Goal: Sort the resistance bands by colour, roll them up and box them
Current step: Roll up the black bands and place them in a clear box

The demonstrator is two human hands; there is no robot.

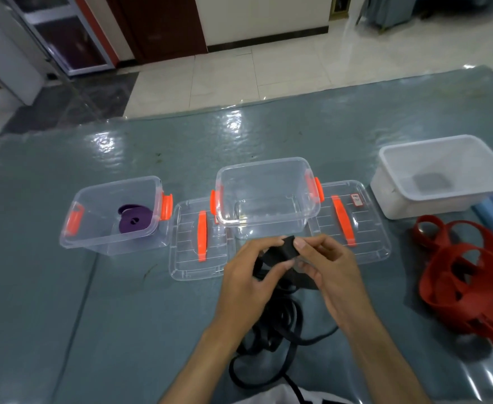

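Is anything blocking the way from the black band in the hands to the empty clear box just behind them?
Nothing visible does. Both hands, left hand and right hand, pinch the black band just in front of the middle clear box, which is open-topped, its lid lying beside it.

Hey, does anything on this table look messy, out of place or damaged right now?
Nothing looks damaged. The red bands lie in a loose tangled heap at the right, unsorted, and the black bands trail in loops below the hands. One purple band sits rolled in the left clear box.
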